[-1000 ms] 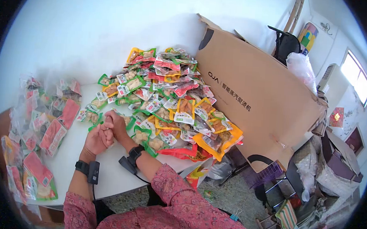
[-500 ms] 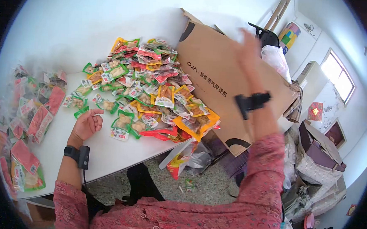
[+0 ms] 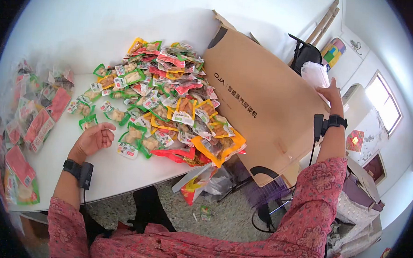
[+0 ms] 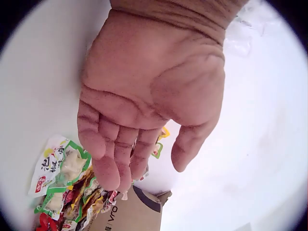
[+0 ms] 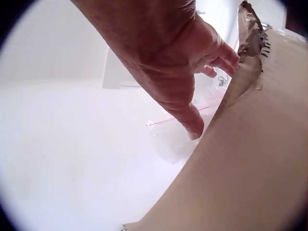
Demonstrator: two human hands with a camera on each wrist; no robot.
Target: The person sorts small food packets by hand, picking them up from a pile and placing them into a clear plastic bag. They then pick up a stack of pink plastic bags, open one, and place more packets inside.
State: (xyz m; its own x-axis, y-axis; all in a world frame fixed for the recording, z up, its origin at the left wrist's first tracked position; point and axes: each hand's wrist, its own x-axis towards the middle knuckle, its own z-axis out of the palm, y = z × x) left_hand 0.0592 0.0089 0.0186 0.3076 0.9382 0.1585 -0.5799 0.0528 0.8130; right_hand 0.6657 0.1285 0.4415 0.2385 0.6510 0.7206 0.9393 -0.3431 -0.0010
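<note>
The left hand rests palm up on the white table, fingers loosely bent and holding nothing; the left wrist view shows the bare palm. To its right lies a heap of packaged food pouches, a green-edged pouch nearest. Over the top edge of a large cardboard box, the right hand reaches with spread fingers beside a white plastic bag. In the right wrist view this hand is at the box edge, near the clear bag; contact with the bag cannot be told.
Clear bags of pouches lie at the table's left end. Behind the box stand a black chair-like object and wooden poles. A purple basket and a grey plastic bag are below the table's right side.
The hands were together over the table; the right hand has swung right and up across the box to the white bag. The left hand has stayed at the table, its fingers loosely bent.
</note>
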